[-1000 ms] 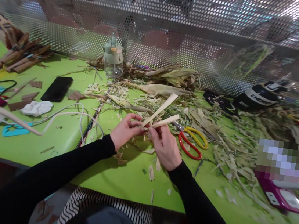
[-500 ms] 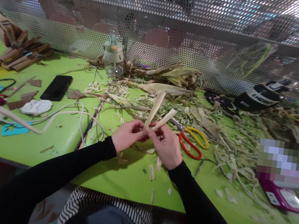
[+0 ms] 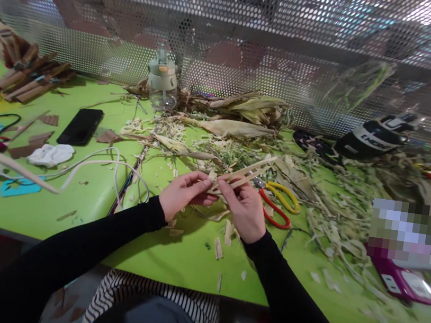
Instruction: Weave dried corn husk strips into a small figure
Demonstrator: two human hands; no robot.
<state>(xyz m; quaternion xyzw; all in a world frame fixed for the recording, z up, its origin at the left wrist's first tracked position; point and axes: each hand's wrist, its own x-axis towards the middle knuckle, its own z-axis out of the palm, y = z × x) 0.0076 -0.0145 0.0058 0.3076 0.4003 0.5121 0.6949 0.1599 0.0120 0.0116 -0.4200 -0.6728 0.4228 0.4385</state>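
Note:
Between my fingertips is a pale, dry corn husk strip (image 3: 257, 166), its long ends pointing to the right. My left hand (image 3: 186, 193) pinches the short end of the strip with thumb and forefinger. My right hand (image 3: 244, 208) pinches it close beside, thumb on top; its lower fingers are partly hidden. Scissors (image 3: 283, 196) with one red and one yellow handle lie just past my right hand, their blades partly covered by the hand and strip. Small cut husk pieces (image 3: 218, 248) lie on the green table (image 3: 186, 256) below my hands.
Husk shreds (image 3: 321, 208) spread over the right side. Whole husks (image 3: 228, 127) and a clear bottle (image 3: 162, 82) stand along the perforated metal screen. A black bottle (image 3: 371, 138) lies tilted at right. A phone (image 3: 80, 126) and white cables (image 3: 96, 151) lie at left.
The husk strip, which stood upright in two spread ends, is now tipped down to the right with its ends nearly parallel. My fingers have shifted slightly apart along it.

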